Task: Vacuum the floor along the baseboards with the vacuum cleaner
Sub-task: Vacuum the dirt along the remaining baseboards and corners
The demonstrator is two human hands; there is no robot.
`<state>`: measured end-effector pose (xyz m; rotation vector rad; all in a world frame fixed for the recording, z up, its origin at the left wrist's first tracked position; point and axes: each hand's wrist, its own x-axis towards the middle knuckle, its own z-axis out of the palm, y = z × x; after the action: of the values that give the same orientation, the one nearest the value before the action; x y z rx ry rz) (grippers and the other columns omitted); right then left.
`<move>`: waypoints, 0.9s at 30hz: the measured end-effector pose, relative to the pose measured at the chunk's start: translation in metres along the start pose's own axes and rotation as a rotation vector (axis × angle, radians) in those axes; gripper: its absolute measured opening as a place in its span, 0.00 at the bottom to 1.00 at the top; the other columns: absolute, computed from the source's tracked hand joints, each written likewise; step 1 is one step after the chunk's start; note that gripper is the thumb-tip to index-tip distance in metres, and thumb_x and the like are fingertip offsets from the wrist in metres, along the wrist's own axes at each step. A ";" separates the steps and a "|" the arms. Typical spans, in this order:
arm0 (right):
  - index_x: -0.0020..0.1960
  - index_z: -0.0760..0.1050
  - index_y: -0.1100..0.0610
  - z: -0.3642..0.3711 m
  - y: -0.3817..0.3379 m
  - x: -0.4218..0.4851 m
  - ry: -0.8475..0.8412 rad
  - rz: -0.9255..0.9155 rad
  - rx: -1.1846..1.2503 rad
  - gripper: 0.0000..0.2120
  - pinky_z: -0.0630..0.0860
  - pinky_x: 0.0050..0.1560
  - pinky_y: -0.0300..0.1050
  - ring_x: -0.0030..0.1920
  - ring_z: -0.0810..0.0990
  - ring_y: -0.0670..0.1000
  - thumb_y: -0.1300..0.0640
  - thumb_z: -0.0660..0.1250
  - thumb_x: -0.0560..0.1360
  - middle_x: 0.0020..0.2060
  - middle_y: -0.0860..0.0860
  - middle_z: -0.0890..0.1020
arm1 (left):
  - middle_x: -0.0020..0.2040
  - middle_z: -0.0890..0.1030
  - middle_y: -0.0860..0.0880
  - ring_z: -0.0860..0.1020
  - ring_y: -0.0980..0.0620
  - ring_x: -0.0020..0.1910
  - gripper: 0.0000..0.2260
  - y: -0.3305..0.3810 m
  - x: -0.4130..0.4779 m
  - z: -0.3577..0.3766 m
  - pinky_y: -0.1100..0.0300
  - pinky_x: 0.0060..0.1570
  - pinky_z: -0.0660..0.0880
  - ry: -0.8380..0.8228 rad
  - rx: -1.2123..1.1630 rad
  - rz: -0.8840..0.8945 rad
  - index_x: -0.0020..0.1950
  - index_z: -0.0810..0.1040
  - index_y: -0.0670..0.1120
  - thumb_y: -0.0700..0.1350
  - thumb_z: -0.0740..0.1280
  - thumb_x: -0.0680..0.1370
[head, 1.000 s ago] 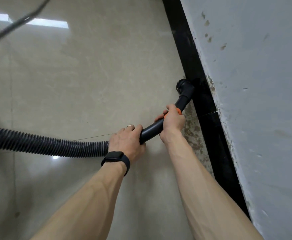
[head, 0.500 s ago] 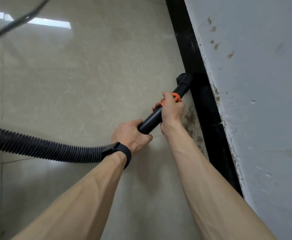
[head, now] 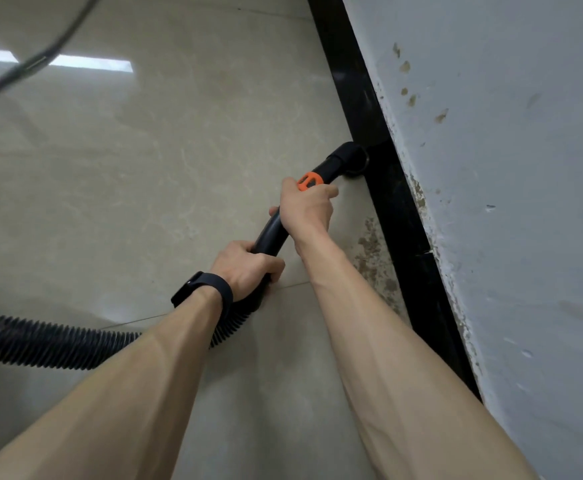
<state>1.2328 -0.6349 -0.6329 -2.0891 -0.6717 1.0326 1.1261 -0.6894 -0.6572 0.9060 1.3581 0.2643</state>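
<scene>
A: So, nearest the camera, what have the hands got?

B: Low in the frame the ribbed hose comes in from the left edge. The left hand, a watch on its wrist, is wrapped round the rear end of the tube, where the hose joins it.

A: And the other?

B: Higher up, the right hand is curled round the tube just below the orange collar. Both are clamped on it; neither is free.

A: Where's the working end?

B: Up and right of the right hand. The nozzle sits on the floor at the foot of the black baseboard, touching it as far as I can tell.

A: Which way does the tube run?

B: Lower left to upper right, slanting into the baseboard, which runs from lower right to the top centre of the frame. The right hand is nearer the nozzle, so I'd judge it steers while the left feeds hose.

A: What does the next stretch turn on?

B: Holding the nozzle against that edge while sliding along it. Brown stains lie on the floor beside the baseboard, below the nozzle in the frame, and more baseboard stretches toward the top.
</scene>
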 end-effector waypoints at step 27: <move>0.64 0.62 0.56 -0.006 0.098 -0.182 0.034 0.313 0.661 0.15 0.81 0.34 0.44 0.31 0.84 0.50 0.60 0.63 0.79 0.39 0.53 0.81 | 0.35 0.80 0.53 0.79 0.51 0.35 0.05 -0.090 -0.120 -0.043 0.58 0.36 0.77 0.039 1.046 0.012 0.38 0.74 0.54 0.50 0.68 0.65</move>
<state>1.1514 -0.8250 -0.6221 -1.6379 0.0378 1.1839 1.0280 -0.8078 -0.6304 1.7643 1.5176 -0.4833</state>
